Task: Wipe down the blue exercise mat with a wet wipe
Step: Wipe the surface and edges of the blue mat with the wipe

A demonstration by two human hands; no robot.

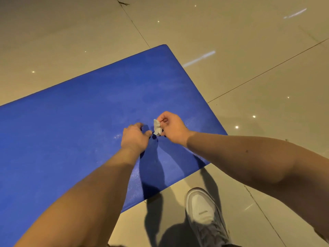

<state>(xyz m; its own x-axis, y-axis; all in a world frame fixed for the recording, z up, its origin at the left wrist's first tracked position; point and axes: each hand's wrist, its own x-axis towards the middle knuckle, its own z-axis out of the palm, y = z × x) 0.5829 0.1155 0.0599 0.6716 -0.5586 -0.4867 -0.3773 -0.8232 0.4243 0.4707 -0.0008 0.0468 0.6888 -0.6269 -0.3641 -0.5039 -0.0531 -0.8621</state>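
At the bottom right a white shoe (201, 207) stands on the tiled floor (249, 50), just off the mat's near edge. Mid-frame, the right hand (171, 128) pinches a crumpled wet wipe (157, 128) between thumb and fingertips over the blue exercise mat (71, 122). The left hand (134, 138) sits just left, fingers curled, thumb reaching toward the wipe's lower end (I cannot tell if it touches). The mat's long axis runs from upper right to lower left, so most of it lies left of the wipe.

mat (71, 131) lies open to the left; a shoe (201, 207) stands beside its near edge.
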